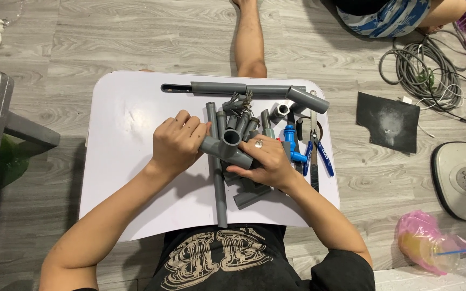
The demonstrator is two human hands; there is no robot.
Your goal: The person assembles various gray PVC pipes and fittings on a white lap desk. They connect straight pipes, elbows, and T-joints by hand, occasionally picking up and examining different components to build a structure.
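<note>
Grey tee fitting held by left hand and right hand.

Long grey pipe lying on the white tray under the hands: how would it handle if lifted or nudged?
The long grey pipe looks rigid plastic, so it probably stays straight when lifted. Round and smooth, it may roll on the white tray. Hollow like the tee fitting, so likely light.

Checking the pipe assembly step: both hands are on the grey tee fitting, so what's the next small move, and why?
Probably seat a pipe in the open socket. The left hand and right hand both grip the grey plastic tee fitting, whose upward socket shows empty. Short grey plastic pipe pieces lie just behind it on the white tabletop, within easy reach of either hand.
</note>
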